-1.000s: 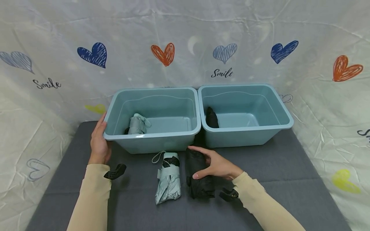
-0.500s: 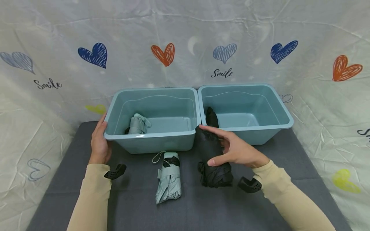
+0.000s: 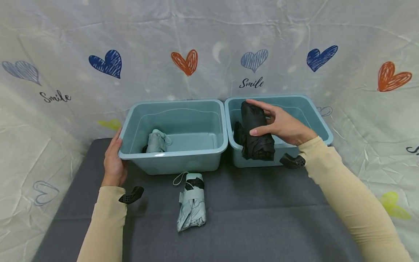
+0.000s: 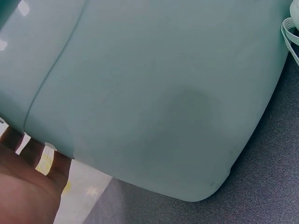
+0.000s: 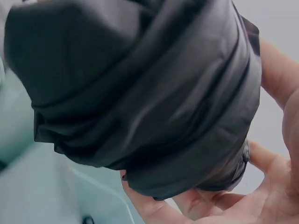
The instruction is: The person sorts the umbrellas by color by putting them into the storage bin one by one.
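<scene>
Plainly, the right hand [image 3: 282, 125] was clamped on a folded black umbrella [image 3: 256, 125], thumb and fingers on opposite sides, over the left part of the right bin [image 3: 302, 111]. Well apart from it, the left hand [image 3: 113, 162] touched the left end of the left bin [image 3: 176, 162], which held a pale umbrella [image 3: 156, 142]. A second pale umbrella [image 3: 192, 207] lay on the desk [image 3: 242, 225].

We are looking at a curtained-off nook; whether it belongs to a home, a studio or elsewhere, we cannot tell. Pale fabric [image 3: 209, 32] printed with hearts [image 3: 106, 64] and "Smile" lettering [image 3: 251, 83] hangs beyond the far, left and right edges of a grey, cloth-covered tabletop [image 3: 248, 225].
</scene>
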Available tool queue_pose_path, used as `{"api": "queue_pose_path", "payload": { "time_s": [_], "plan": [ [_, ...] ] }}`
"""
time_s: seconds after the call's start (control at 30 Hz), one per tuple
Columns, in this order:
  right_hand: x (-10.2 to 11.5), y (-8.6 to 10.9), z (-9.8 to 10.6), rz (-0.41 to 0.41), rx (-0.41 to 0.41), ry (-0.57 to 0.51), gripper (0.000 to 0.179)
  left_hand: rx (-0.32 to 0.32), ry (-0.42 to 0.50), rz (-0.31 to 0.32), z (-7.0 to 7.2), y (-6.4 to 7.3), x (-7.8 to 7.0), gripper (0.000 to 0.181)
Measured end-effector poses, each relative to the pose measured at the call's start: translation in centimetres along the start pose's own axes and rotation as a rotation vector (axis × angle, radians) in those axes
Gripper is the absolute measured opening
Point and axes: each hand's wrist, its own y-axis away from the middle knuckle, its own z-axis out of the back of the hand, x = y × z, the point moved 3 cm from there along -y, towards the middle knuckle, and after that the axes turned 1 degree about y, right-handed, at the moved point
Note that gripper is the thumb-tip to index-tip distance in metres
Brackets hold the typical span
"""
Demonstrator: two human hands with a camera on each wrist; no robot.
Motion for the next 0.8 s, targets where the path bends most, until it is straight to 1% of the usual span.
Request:
{"api": "queue_pose_path", "payload": {
  "time_s": [0.17,0.33,0.43,0.57,0.67,0.8],
  "plan": [
    [0.0,-2.2,2.8,-0.072,-0.02,-0.049,0.089,0.002,0.001,-0.006,0.0,0.0,0.0,0.049],
    [-0.9,-4.2,4.5,-0.144,-0.046,-0.067,0.088,-0.002,-0.004,-0.016,0.0,0.2,-0.2,0.049],
    [-1.8,-5.1,5.0,-0.182,-0.055,-0.076,0.088,0.002,-0.007,-0.021,0.0,0.2,-0.3,0.049],
    [-3.3,-5.8,5.2,-0.22,-0.048,-0.08,0.09,-0.001,0.001,-0.015,-0.1,0.2,-0.3,0.049],
    [-4.4,-6.1,5.2,-0.242,-0.038,-0.063,0.092,-0.004,0.003,-0.01,-0.1,0.2,-0.2,0.049],
    [-5.4,-6.2,5.2,-0.259,-0.046,-0.03,0.093,-0.012,-0.007,-0.007,-0.1,0.2,-0.2,0.048]
  ]
}}
